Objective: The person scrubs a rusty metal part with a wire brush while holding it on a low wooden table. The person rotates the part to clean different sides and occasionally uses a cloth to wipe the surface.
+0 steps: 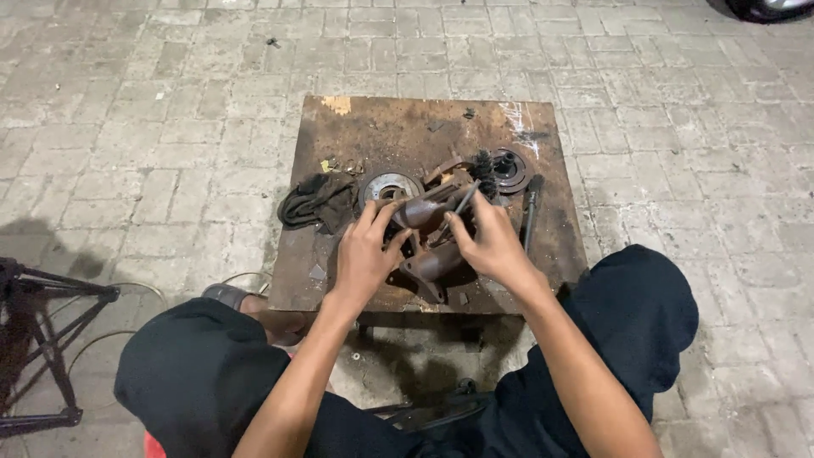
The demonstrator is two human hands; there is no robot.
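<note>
You were sitting low over a rusty metal work table [356, 136] on the brick paving [127, 127], knees in black trousers on either side of it. Your left hand [363, 254] was wrapped around the rusty cast metal part [432, 259] from the left, fingers curled closed against its upper tube-shaped end, thumb up near the top. Your right hand [492, 242] was closed too, pinching a thin metal tool [462, 203] that angled down toward the middle of the part, while the rest of that hand rested on the part's right side. I couldn't tell exactly what the tool's tip was touching, your fingers hid it.

The part itself sat near the front middle of the table, between your two hands, lower lug pointing back at you.

Other stuff on the table: a round disc with a centre hole [388, 187] just behind your left hand, a dark crumpled rag [309, 202] left of that, a smaller round hub piece [511, 170] at the back right with a black bristly brush [484, 167] just beside it, and a dark rod [530, 216] lying right of your right hand. A black tripod stand [42, 339] stood off to your far left.
</note>
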